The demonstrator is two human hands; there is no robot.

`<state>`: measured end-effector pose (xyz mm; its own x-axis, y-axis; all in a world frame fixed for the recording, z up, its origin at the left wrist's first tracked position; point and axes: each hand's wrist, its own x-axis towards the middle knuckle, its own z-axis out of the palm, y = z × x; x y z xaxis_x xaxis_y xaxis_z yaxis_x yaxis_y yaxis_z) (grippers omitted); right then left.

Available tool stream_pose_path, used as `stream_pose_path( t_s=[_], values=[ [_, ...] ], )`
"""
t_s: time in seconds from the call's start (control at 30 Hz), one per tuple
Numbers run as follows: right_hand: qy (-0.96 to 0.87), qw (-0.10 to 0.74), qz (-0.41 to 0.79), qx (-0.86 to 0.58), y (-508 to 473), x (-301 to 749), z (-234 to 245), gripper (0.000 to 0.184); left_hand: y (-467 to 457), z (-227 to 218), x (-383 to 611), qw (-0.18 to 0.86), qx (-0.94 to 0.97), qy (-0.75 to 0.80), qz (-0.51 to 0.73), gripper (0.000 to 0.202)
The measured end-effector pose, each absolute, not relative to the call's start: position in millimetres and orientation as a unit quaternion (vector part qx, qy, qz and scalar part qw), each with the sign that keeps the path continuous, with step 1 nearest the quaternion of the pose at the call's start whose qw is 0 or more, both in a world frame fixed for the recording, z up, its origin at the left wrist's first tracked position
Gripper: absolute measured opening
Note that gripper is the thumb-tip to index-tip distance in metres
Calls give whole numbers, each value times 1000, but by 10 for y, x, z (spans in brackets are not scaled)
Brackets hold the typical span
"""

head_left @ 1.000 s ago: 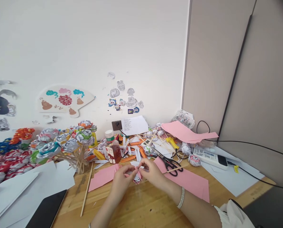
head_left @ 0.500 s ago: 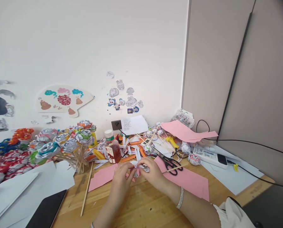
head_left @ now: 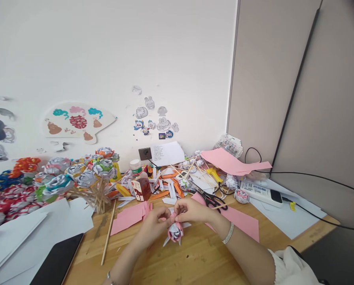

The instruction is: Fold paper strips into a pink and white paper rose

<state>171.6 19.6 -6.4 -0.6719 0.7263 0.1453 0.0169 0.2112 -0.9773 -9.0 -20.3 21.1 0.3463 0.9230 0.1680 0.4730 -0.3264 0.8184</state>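
Paper rose (head_left: 176, 233): upper part partly hidden by fingers (head_left: 185, 206). Printed sheet (head_left: 169, 153): lettering too small to read. Black flat device (head_left: 57, 259): cut off, bottom edge. Red-and-white paper flowers (head_left: 14, 196): cut off, left edge.

Bare wood on the table (head_left: 191, 261) gives open room on the near side, between the forearms and below the flower (head_left: 175, 232). A narrower lane of wood runs between the left forearm and the stick (head_left: 108, 235); past the stick, the phone (head_left: 58, 257) takes up the near left. Straight ahead the way is blocked: the bottle (head_left: 140, 186) stands upright beyond the left hand (head_left: 159, 221), and scraps (head_left: 171, 186) crowd up towards the wall (head_left: 177, 47). The scissors (head_left: 212, 200) lie just beyond the right hand (head_left: 191, 210). Farther right, a cable (head_left: 316, 214) crosses the white paper.
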Motion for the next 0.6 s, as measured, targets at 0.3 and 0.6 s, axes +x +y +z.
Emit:
stream_pose_path(
  t_s=[0.3, 0.6],
  values=[
    [-694, 320, 544, -347, 239, 1606, -203, 26, -47, -49, -144, 408, 733, 454, 301, 35],
    [-722, 332, 455, -402, 124, 1547, -144, 19, -13, -49, -193, 397, 735, 468, 288, 28]
  ],
)
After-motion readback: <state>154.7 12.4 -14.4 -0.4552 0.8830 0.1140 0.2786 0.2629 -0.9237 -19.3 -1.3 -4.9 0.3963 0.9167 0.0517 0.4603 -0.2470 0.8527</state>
